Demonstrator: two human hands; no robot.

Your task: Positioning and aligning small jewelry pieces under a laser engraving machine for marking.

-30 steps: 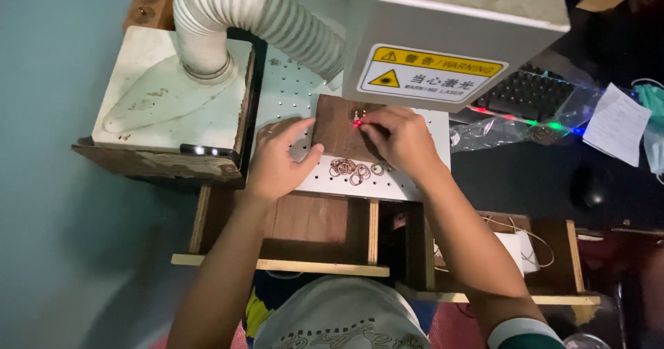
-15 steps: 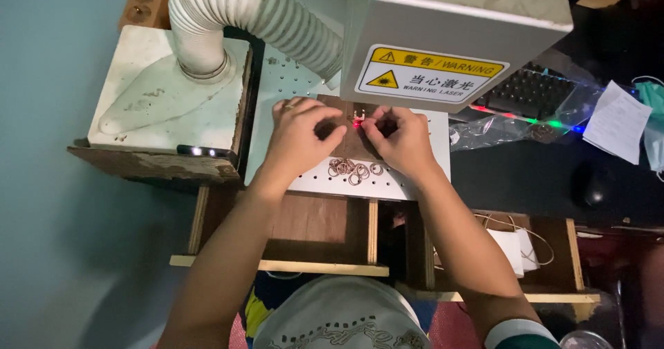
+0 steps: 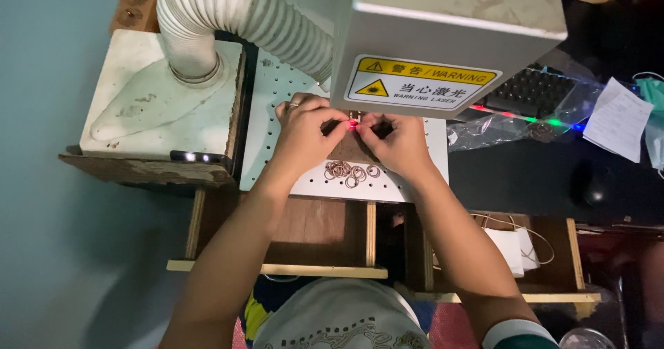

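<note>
Under the boxy grey metal laser head [image 3: 449, 31], the left hand [image 3: 304, 131] and right hand [image 3: 394, 141] meet fingertip to fingertip at a small red glowing spot [image 3: 353, 123]. Both hands' fingers are curled and pinched together there; what they grip is too small to make out. Just below the hands, a loose cluster of thin coppery wire rings [image 3: 349, 172] lies on the white perforated plate [image 3: 266, 127]. A ribbed white hose [image 3: 235, 17] curves left of the laser head.
</note>
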